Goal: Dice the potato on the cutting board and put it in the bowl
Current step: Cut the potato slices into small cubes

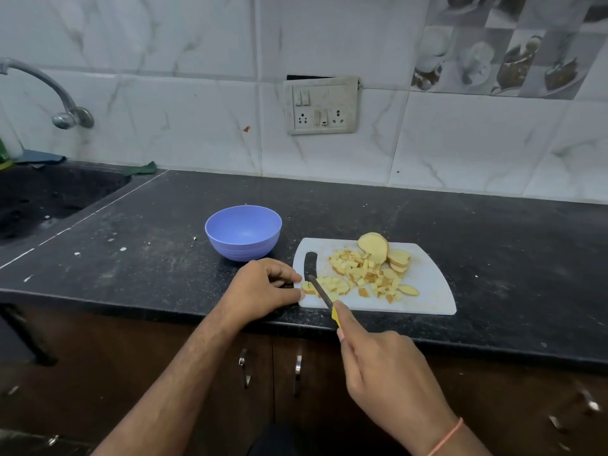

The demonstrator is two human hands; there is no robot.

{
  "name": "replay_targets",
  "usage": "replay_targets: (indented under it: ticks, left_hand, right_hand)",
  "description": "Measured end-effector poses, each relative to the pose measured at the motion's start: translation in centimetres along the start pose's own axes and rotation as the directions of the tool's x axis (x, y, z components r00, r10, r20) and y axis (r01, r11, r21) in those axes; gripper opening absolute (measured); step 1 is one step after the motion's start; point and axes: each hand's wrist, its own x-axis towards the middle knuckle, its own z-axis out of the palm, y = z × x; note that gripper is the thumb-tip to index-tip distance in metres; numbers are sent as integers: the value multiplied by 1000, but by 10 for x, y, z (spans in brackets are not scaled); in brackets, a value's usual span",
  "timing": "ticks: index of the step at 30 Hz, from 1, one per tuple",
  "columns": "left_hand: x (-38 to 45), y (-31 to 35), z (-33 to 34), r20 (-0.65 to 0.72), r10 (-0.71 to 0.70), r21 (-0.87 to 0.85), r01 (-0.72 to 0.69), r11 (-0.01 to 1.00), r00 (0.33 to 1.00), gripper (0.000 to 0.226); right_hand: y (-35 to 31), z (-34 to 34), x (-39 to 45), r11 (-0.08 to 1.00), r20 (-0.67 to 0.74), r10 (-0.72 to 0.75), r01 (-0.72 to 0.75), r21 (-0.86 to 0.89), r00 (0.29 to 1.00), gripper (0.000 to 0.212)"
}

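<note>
The right hand point(385, 366) is gripping the yellow-handled knife point(324, 299), its blade lying across a sliced potato piece point(329, 286) at the cutting board point(427, 291)'s near-left corner, while the left hand point(263, 287) is pinching that piece with curled fingertips just beside the blade. A slip could be nicking those fingertips. With uncut slices point(378, 250) leaning against the dice point(358, 271) and the bowl point(243, 232) sitting empty on the bench point(131, 251), pieces near the edge could be falling off the board.

Upper left, a tap point(49, 90) curves out over the sink point(49, 199); centre wall, a switchboard point(320, 106); cabinet handles point(244, 373) gleam below the counter point(493, 245).
</note>
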Motion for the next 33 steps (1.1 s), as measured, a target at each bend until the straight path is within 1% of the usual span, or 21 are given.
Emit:
replay_targets:
  ticks: [4,7,9,12,15,20,23,25,27,30,33]
  left_hand:
    - [1,-2,-1,1,-7,-27,7,1000,1000,27]
    - [2,-3,1,-2,-4,-15,4,1000,1000,28]
    - [2,-2,2,-23,-2,-8,2,1000,1000,30]
    - [3,-5,3,-30,4,3,-4,1000,1000,35]
    - [4,-5,2,-14,-7,-18,6,1000,1000,41]
    - [-1,3,0,7,-13,-62,13,998,1000,56]
    - [-3,4,0,8,-20,-64,21,998,1000,63]
    - [-2,3,1,10,-31,-57,31,998,999,81]
    - [-1,1,1,20,-37,-43,38,998,999,91]
    - [1,1,-1,38,-47,-27,48,998,998,89]
    - [2,4,-2,60,-53,-25,55,998,997,79]
  right_hand:
    - [-10,3,11,999,5,-16,16,39,1000,56]
    - [-16,5,19,1000,78,9,-8,-21,997,59]
    - [-19,7,19,1000,95,22,-20,-21,995,59]
    - [-16,13,17,999,22,43,-43,10,999,57]
    - [-12,14,11,996,4,90,-90,19,996,59]
    - [-10,13,8,997,-37,73,-72,26,997,55]
    - [-12,20,10,998,-18,27,-26,51,999,57]
    - [-12,23,11,999,15,19,-20,44,1000,60]
    - [-13,20,14,1000,89,31,-31,-5,996,62]
    - [-11,8,15,998,165,53,-47,-38,985,61]
    - [0,0,7,999,147,36,-33,-25,989,58]
